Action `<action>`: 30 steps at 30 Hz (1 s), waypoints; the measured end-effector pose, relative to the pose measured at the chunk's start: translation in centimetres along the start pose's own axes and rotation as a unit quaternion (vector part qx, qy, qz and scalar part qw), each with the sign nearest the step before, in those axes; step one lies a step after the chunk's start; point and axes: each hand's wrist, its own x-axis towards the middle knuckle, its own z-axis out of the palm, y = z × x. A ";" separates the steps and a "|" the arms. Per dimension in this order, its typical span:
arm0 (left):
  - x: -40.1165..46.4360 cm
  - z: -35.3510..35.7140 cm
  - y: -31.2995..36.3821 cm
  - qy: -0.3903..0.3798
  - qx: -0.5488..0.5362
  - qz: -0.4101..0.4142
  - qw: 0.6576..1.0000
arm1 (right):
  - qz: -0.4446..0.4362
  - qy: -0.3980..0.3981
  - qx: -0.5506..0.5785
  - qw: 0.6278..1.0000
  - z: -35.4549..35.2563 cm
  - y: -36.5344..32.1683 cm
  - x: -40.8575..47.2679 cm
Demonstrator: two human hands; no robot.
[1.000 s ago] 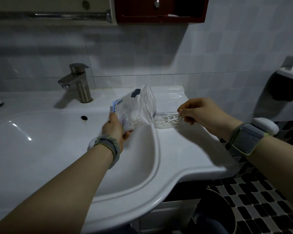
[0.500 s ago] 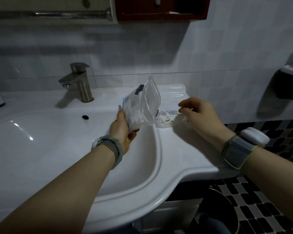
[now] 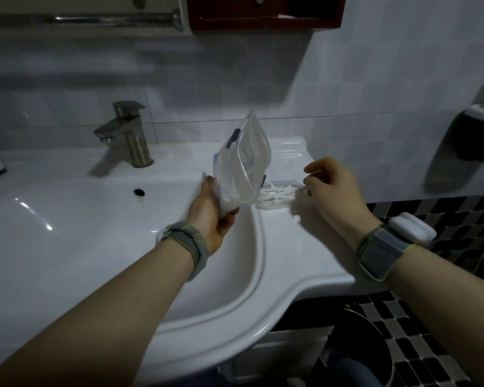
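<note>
My left hand grips the lower end of a clear zip bag, which stands upright over the basin's right rim. White floss picks lie in the bottom of the bag. Just right of it, a small clear tray with several white picks sits on the sink ledge. My right hand hovers at the tray's right end with curled fingers and the thumb raised. Motion blur hides whether the fingertips pinch a pick.
The white sink fills the lower left, with a steel faucet at the back. A red cabinet and a towel bar hang above. A dark bin stands on the checkered floor below right. A wall holder juts out at the right.
My left hand tipped the bag from slanted to more upright and raised it. My right hand, which pinched picks a second ago, lowered to the tray's right end.
</note>
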 end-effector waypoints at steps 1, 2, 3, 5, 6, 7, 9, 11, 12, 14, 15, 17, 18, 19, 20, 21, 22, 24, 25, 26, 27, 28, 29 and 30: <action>-0.1 0.1 0.0 -0.010 0.000 -0.003 1.000 | 0.006 0.006 -0.003 1.000 0.0 0.0 0.0; -0.2 0.2 -0.1 -0.016 -0.001 -0.006 1.000 | 0.015 0.012 -0.004 1.000 0.0 0.1 0.0; -0.2 0.2 -0.1 -0.020 -0.002 -0.007 1.000 | 0.022 0.018 -0.005 1.000 -0.1 0.2 0.0; -0.2 0.3 -0.2 -0.028 -0.002 -0.008 1.000 | 0.034 0.027 0.002 0.999 -0.1 0.2 0.1; -0.1 0.3 -0.3 -0.035 -0.004 -0.008 0.999 | 0.042 0.031 0.015 0.999 -0.1 0.2 0.1; -0.1 0.4 -0.3 -0.041 -0.008 -0.010 0.999 | 0.049 0.035 0.035 0.998 -0.1 0.1 0.1; 0.0 0.5 -0.3 -0.052 -0.017 -0.017 0.998 | 0.061 0.040 0.085 0.994 -0.1 -0.3 0.1; 0.0 0.6 -0.4 -0.063 -0.025 -0.022 0.997 | 0.066 0.040 0.123 0.989 -0.2 -0.6 0.0; 0.0 0.7 -0.5 -0.068 -0.027 -0.025 0.997 | 0.066 0.043 0.139 0.987 -0.3 -0.8 -0.1; 0.1 0.6 -0.6 -0.074 -0.032 -0.029 0.996 | 0.064 0.053 0.165 0.983 -0.4 -1.1 -0.1; 0.2 0.6 -0.6 -0.077 -0.035 -0.029 0.996 | 0.061 0.058 0.172 0.981 -0.4 -1.2 -0.1; 0.3 0.5 -0.7 -0.082 -0.041 -0.029 0.995 | 0.053 0.061 0.178 0.981 -0.4 -1.3 -0.1; 0.3 0.5 -0.7 -0.083 -0.044 -0.030 0.995 | 0.049 0.062 0.178 0.981 -0.4 -1.3 -0.1; 0.2 0.5 -0.7 -0.084 -0.044 -0.031 0.995 | 0.045 0.064 0.175 0.981 -0.4 -1.3 0.0; 0.2 0.5 -0.7 -0.085 -0.044 -0.030 0.995 | 0.040 0.067 0.172 0.982 -0.3 -1.2 0.0; 0.2 0.6 -0.6 -0.084 -0.043 -0.029 0.995 | 0.036 0.070 0.171 0.982 -0.3 -1.1 0.1; 0.2 0.6 -0.6 -0.084 -0.042 -0.028 0.995 | 0.034 0.073 0.169 0.982 -0.3 -1.0 0.1; 0.2 0.8 -0.6 -0.084 -0.043 -0.029 0.995 | 0.035 0.073 0.158 0.984 -0.2 -0.9 0.2; 0.1 0.8 -0.6 -0.085 -0.043 -0.030 0.995 | 0.038 0.070 0.151 0.985 -0.1 -0.8 0.2; 0.1 0.8 -0.6 -0.086 -0.043 -0.031 0.995 | 0.039 0.065 0.146 0.986 -0.1 -0.7 0.2; 0.1 0.8 -0.6 -0.087 -0.044 -0.032 0.995 | 0.040 0.060 0.139 0.988 0.0 -0.6 0.2; 0.1 0.8 -0.6 -0.087 -0.043 -0.032 0.995 | 0.041 0.055 0.131 0.989 0.0 -0.6 0.2; 0.1 0.7 -0.6 -0.087 -0.043 -0.031 0.995 | 0.043 0.049 0.120 0.991 -0.1 -0.4 0.2; 0.1 0.7 -0.6 -0.087 -0.043 -0.030 0.995 | 0.044 0.045 0.107 0.992 -0.1 -0.2 0.3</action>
